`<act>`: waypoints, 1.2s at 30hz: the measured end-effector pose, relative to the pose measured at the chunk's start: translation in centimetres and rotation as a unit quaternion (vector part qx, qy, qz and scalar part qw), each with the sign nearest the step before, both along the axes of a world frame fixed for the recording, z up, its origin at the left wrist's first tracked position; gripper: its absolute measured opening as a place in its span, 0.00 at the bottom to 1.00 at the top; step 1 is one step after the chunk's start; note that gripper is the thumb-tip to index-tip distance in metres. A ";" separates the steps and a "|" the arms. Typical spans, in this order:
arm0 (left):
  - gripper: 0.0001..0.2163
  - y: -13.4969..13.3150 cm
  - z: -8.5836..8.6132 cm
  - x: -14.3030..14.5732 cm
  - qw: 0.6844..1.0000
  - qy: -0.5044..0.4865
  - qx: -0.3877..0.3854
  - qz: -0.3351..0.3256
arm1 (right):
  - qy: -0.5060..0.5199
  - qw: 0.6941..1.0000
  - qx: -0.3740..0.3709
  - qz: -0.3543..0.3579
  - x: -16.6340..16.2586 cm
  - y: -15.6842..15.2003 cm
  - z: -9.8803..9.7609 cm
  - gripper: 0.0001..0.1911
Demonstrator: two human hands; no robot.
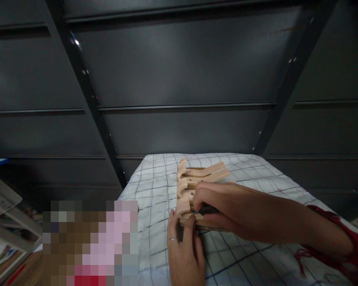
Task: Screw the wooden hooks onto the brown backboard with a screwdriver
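A pale wooden piece with several curved, hook-like ends along its left side lies on the checked cloth, in the lower middle of the head view. Slats stick out from its far right part, and small dark holes show between the hooks. My left hand, with a ring on one finger, grips the near left end, fingertips pressed on the wood. My right hand is closed above the near part, its fingers curled around a dark thing that is mostly hidden. My right hand covers much of the wood's right side.
A white cloth with dark checks covers the raised surface. Behind it rises a dark panelled wall with metal bars. White shelving stands at the left, beside a pixelated patch. A red tasselled band hangs at my right wrist.
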State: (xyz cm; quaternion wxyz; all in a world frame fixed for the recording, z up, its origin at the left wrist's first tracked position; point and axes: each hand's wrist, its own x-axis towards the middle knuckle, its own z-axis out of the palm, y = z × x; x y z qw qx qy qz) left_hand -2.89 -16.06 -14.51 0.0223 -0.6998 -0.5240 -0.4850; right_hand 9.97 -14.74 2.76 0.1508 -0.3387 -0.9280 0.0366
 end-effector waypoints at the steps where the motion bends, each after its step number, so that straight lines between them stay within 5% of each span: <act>1: 0.17 0.0 -0.1 0.0 1.000 0.001 0.001 0.003 | 0.000 0.999 0.035 -0.026 -0.1 0.3 -0.4 0.04; 5: 0.17 0.0 -0.3 -0.1 1.000 0.011 0.008 0.006 | 0.000 0.973 0.189 -0.132 -0.3 1.6 -2.3 0.07; 12: 0.16 0.0 0.3 0.0 1.000 0.008 0.010 -0.002 | 0.000 0.999 0.040 -0.012 0.4 0.1 -0.1 0.08; 14: 0.17 0.0 0.3 0.0 1.000 0.009 0.012 -0.002 | -0.024 0.998 0.056 0.006 0.5 0.1 -0.1 0.07; 20: 0.17 0.0 0.1 0.0 1.000 0.003 0.013 0.005 | -0.016 0.970 0.193 -0.147 0.7 1.9 -2.5 0.03; 28: 0.16 0.0 0.2 0.0 1.000 0.012 0.022 0.016 | 0.005 0.999 0.040 0.002 1.1 0.1 -0.1 0.05; 31: 0.17 -0.1 0.1 0.0 0.999 0.020 0.021 0.016 | -0.002 0.992 0.122 -0.033 0.6 0.2 -0.7 0.03; 36: 0.16 -0.2 0.0 0.1 1.000 0.010 0.024 0.014 | -0.082 0.936 0.313 -0.141 -0.1 0.9 -2.7 0.07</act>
